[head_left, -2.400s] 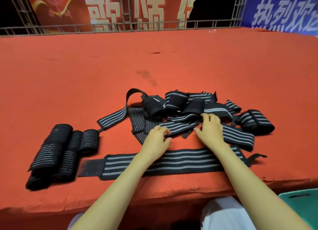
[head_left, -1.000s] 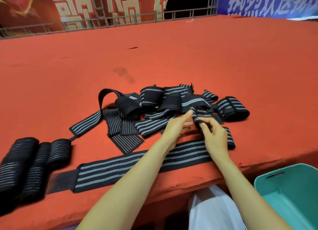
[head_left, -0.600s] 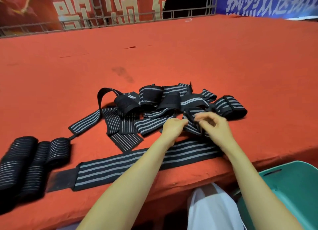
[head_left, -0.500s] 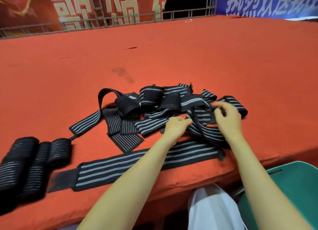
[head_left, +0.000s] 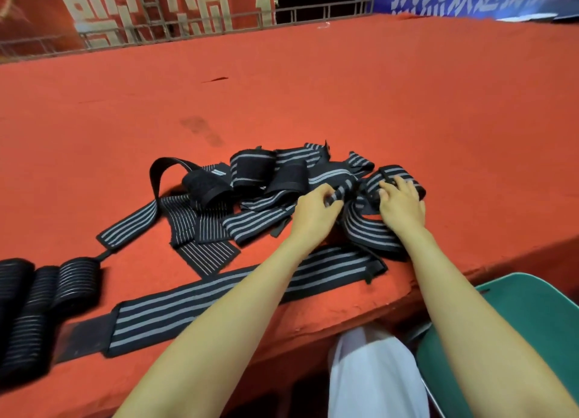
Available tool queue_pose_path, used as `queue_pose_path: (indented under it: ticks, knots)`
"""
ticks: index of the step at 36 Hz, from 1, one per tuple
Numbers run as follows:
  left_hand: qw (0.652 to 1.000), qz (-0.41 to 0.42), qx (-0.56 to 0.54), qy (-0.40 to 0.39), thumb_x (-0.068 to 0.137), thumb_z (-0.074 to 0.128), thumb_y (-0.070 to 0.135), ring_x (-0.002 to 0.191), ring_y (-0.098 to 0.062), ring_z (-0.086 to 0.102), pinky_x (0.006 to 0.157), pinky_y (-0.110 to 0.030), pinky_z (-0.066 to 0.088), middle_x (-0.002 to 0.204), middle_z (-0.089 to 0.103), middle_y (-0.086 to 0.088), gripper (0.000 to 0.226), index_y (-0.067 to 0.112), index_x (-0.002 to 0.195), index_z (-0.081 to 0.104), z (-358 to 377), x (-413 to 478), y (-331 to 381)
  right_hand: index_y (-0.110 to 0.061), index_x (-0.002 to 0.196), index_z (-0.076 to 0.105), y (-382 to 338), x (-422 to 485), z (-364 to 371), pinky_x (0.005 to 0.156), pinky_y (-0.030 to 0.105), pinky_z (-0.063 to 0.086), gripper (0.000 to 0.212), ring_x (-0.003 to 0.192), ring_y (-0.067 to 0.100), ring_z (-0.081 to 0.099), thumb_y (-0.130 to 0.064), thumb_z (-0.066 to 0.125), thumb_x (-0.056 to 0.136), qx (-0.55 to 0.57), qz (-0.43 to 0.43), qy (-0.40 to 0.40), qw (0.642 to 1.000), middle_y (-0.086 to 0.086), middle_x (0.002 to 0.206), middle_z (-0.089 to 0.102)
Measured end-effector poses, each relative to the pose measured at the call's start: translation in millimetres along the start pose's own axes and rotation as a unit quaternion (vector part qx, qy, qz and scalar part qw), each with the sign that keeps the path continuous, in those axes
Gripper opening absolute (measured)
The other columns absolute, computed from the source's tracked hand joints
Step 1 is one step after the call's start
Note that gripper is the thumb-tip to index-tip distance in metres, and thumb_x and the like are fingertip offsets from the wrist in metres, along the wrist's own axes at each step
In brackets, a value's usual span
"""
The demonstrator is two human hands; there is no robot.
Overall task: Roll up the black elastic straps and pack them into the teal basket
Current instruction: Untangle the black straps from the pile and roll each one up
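Note:
A heap of black elastic straps with grey stripes (head_left: 269,182) lies on the red carpeted platform (head_left: 313,88). My left hand (head_left: 313,212) pinches the end of one striped strap (head_left: 340,192) in the heap. My right hand (head_left: 402,204) lies on a looped strap (head_left: 369,233) at the heap's right side, its fingers reaching to the far loop (head_left: 404,175). One long strap (head_left: 219,295) lies flat along the platform's near edge, under my forearms. Three rolled straps (head_left: 40,295) sit at the far left. The teal basket (head_left: 532,317) stands below the edge at lower right.
The platform's near edge (head_left: 407,292) drops off just past the flat strap. White cloth (head_left: 372,373) shows on my lap below it. A metal railing (head_left: 188,26) and red and blue banners stand at the back.
My right hand slid a little further right onto the looped strap. My left hand moved right and took hold of a strap end. The view shifted slightly.

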State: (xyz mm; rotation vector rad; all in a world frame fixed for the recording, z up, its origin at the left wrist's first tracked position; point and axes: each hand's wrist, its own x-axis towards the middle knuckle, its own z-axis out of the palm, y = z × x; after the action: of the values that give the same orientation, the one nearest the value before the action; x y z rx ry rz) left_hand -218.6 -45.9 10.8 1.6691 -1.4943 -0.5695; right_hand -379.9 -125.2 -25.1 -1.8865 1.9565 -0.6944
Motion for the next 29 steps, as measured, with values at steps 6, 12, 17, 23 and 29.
queue_pose_path:
  ticks: [6,12,17,23,29]
  knots:
    - [0.996,0.079,-0.010,0.026,0.087,0.060,0.018,0.062,-0.005,0.045,0.062,-0.029,0.034,0.064,0.051,0.010,0.019,0.024,0.073,0.048,-7.0,-32.3,-18.0,-0.025,0.143,0.042,4.3,-4.0,1.8,0.117,0.052,0.009,0.043,0.148,0.013,0.001,-0.035,0.027,0.104,0.039,-0.004,-0.004,0.999,-0.007,0.159,0.016]
    - [0.985,0.082,-0.117,0.095,0.090,0.057,0.015,0.060,-0.003,0.040,0.060,-0.023,0.035,0.066,0.048,0.008,0.014,0.013,0.079,0.050,-40.1,-50.8,-6.3,-0.025,0.142,0.043,5.1,-7.1,5.7,0.116,0.055,0.008,0.042,0.148,0.014,-0.001,-0.033,0.029,0.104,0.058,-0.011,0.008,0.998,-0.007,0.159,0.016]
    - [0.978,0.023,-0.191,0.079,0.091,0.053,0.015,0.072,-0.012,0.051,0.065,-0.044,0.046,0.075,0.054,0.007,0.020,0.030,0.078,0.051,-64.6,-51.6,-8.0,-0.026,0.141,0.045,1.8,-8.9,0.5,0.111,0.066,-0.002,0.041,0.148,0.015,-0.003,-0.033,0.035,0.102,0.029,0.005,-0.005,1.000,-0.006,0.159,0.015]
    - [0.946,-0.019,-0.312,0.090,0.095,0.050,0.006,0.077,-0.015,0.061,0.062,-0.034,0.054,0.082,0.059,0.002,0.015,0.018,0.087,0.054,-87.1,-59.0,-9.4,-0.013,0.125,0.061,-41.1,-32.1,-5.5,0.111,0.038,0.024,0.036,0.137,0.025,0.033,-0.032,0.044,0.100,0.139,-0.108,0.032,0.984,0.009,0.143,0.047]
    - [0.897,-0.073,-0.410,0.147,0.096,0.050,0.004,0.078,-0.011,0.068,0.064,-0.032,0.059,0.085,0.068,0.003,0.010,0.013,0.092,0.054,-112.1,-66.2,-24.9,-0.026,0.096,0.068,-98.1,-70.3,-13.1,0.100,0.034,0.044,0.037,0.102,0.008,0.063,-0.055,0.046,0.093,0.367,-0.102,-0.182,0.907,-0.009,0.097,0.073]
